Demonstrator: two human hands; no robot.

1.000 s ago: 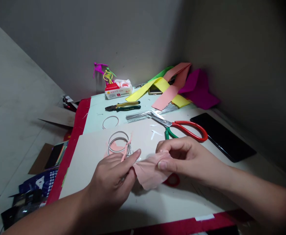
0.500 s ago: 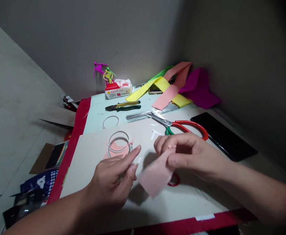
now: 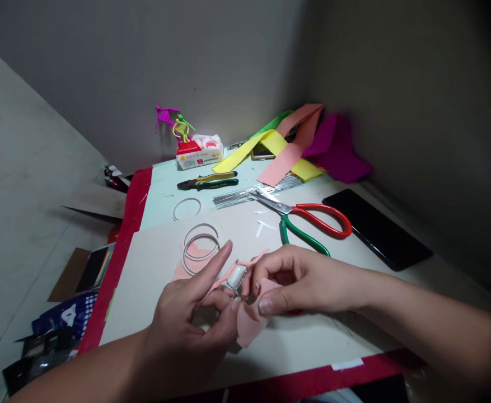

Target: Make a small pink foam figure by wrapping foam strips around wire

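My left hand [image 3: 195,313] pinches a small piece made of a white block [image 3: 237,275] with thin wire around it and a twisted pink strip [image 3: 224,278] across its top. Its index finger points up, apart from the piece. Between the thumb and fingers of my right hand [image 3: 302,280] is a piece of pink crepe paper [image 3: 251,327], hanging down just beside the block. Part of the small piece is hidden behind my fingers. Near my left fingertips, grey rings [image 3: 201,235] rest over more pink paper [image 3: 180,273] on the table.
Open scissors [image 3: 287,209] lie beyond my right hand, with a black phone [image 3: 377,229] to their right. Farther back are pliers [image 3: 209,181], a bundle of wires [image 3: 237,197], a small box [image 3: 201,154] with little figures, and coloured crepe paper [image 3: 279,168].
My right hand has moved left and down, bringing the pink paper close to my left hand. The white block now shows between my hands. The whole view has shifted slightly.
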